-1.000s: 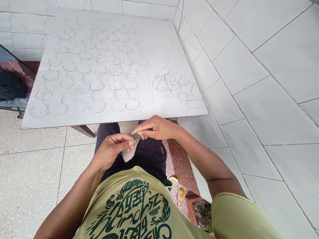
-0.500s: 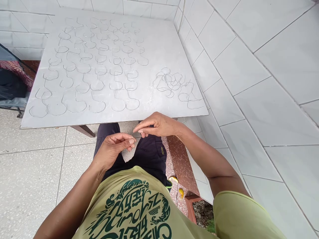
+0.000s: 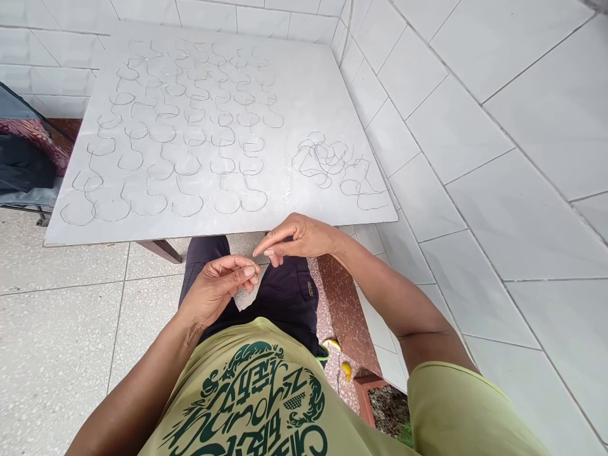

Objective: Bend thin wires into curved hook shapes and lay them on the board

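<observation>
My left hand point(image 3: 218, 288) and my right hand point(image 3: 297, 237) meet above my lap, just below the front edge of a white board point(image 3: 304, 82). Both pinch one thin wire hook point(image 3: 227, 263): the left fingers curl round its loop, the right thumb and forefinger press its end. Several bent wire hooks point(image 3: 180, 136) lie in neat rows on the board. A tangled pile of wire hooks point(image 3: 332, 164) lies at the board's right.
The board rests on a wooden support point(image 3: 159, 250) in a corner of white tiled walls point(image 3: 475, 126). Dark fabric on a frame point(image 3: 23, 164) stands at the far left. A red patterned floor strip point(image 3: 344, 304) runs along the wall by my right knee.
My hands have stayed together on the wire; the right fingers have shifted slightly up and left. The view has tilted a little.
</observation>
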The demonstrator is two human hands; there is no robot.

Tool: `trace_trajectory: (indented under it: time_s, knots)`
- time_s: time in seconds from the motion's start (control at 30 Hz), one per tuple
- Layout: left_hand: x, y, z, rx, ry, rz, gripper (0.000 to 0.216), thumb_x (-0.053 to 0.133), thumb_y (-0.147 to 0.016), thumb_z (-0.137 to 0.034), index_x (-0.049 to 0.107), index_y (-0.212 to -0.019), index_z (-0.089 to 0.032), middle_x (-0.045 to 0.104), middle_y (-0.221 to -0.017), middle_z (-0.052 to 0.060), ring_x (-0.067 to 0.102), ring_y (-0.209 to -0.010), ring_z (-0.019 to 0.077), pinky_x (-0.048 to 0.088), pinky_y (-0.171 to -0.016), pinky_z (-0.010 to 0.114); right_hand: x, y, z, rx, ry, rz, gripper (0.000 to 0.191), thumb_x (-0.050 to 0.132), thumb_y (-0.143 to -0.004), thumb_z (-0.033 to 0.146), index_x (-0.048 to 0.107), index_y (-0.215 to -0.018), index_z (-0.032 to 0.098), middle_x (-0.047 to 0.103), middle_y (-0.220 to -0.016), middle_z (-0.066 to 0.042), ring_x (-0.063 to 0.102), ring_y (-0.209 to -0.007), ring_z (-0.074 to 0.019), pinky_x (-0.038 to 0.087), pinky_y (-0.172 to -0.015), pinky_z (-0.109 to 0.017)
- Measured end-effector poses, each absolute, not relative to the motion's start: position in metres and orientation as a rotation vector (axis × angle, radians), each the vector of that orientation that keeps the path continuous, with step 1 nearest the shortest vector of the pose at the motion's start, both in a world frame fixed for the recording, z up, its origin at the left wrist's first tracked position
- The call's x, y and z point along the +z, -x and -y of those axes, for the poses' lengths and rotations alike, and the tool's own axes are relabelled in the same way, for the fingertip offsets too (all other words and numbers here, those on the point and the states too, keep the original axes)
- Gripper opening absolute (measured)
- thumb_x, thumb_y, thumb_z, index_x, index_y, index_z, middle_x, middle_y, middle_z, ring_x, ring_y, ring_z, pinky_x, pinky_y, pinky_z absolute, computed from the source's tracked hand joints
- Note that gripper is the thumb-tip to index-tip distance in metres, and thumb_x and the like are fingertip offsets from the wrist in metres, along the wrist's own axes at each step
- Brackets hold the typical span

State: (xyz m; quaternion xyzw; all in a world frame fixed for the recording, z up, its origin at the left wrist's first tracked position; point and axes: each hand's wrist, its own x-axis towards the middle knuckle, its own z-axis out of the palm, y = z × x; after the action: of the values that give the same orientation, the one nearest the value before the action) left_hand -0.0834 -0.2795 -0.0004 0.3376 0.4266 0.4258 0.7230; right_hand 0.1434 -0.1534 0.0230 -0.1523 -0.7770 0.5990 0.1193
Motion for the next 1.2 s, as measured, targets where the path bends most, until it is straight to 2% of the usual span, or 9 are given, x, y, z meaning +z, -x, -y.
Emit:
trace_trajectory:
  time_s: [0.23, 0.5, 0.9, 1.1, 1.2]
  knots:
    - [0.0, 0.079, 0.283, 1.037, -0.612, -0.958, 0.02, 0.092, -0.074, -0.028, 0.083, -0.087, -0.016, 0.073, -0.081, 0.006, 0.06, -0.069, 0.0117, 0.05, -0.065, 0.024, 0.017, -0.142, 0.162, 1.66, 0.409, 2.243, 0.029, 0.063, -0.102, 0.032, 0.078, -0.123, 0.017, 0.077, -0.08, -0.003, 0.07, -0.071, -0.0107, 0.058, -0.072, -0.025]
    - [0.0, 0.075, 0.289, 1.118, -0.545, -0.967, 0.017, 0.09, -0.077, -0.027, 0.084, -0.089, -0.017, 0.073, -0.08, 0.005, 0.061, -0.069, 0.0105, 0.05, -0.066, 0.022, 0.008, -0.137, 0.178, 1.602, 0.434, 2.102, 0.029, 0.064, -0.103, 0.033, 0.078, -0.123, 0.018, 0.077, -0.079, -0.003, 0.072, -0.073, -0.0118, 0.061, -0.071, -0.025]
    - [0.0, 0.083, 0.287, 0.937, -0.597, -0.941, 0.017, 0.089, -0.079, -0.028, 0.083, -0.089, -0.016, 0.074, -0.08, 0.006, 0.061, -0.067, 0.0099, 0.052, -0.066, 0.022, 0.028, -0.145, 0.162, 1.592, 0.425, 2.392, 0.028, 0.063, -0.103, 0.029, 0.077, -0.123, 0.017, 0.079, -0.083, -0.003, 0.071, -0.076, -0.0105, 0.054, -0.074, -0.022]
    - [0.001, 0.085, 0.287, 0.961, -0.671, -0.966, 0.016, 0.087, -0.082, -0.029, 0.083, -0.089, -0.017, 0.074, -0.083, 0.006, 0.063, -0.07, 0.0117, 0.053, -0.067, 0.023, 0.03, -0.145, 0.166, 1.254, 0.561, 2.468, 0.02, 0.064, -0.102, 0.027, 0.08, -0.105, 0.016, 0.078, -0.083, -0.002, 0.071, -0.075, -0.011, 0.051, -0.073, -0.022]
    - [0.001, 0.086, 0.287, 0.922, -0.696, -0.959, 0.016, 0.087, -0.082, -0.03, 0.082, -0.088, -0.016, 0.073, -0.081, 0.005, 0.063, -0.07, 0.012, 0.052, -0.067, 0.024, 0.029, -0.144, 0.167, 1.104, 0.507, 2.526, 0.019, 0.061, -0.103, 0.023, 0.079, -0.104, 0.018, 0.078, -0.085, -0.001, 0.071, -0.076, -0.0109, 0.05, -0.074, -0.023]
